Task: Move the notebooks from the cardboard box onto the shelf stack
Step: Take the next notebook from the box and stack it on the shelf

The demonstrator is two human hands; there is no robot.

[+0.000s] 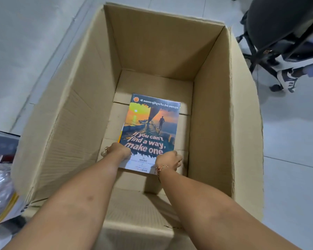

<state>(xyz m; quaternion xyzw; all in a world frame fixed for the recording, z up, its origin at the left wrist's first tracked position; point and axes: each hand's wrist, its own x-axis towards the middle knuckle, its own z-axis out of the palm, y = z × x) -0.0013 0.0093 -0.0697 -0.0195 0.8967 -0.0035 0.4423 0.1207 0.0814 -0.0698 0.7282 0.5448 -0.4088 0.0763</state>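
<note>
Deep cardboard box (90,98), both hands gripping near corners of notebook (150,123), left hand (118,150), right hand (168,159)

A notebook (150,130) is laid flat on the bottom of the cardboard box (213,112), toward its near wall. A chair (278,33) is placed right of the box.
</note>
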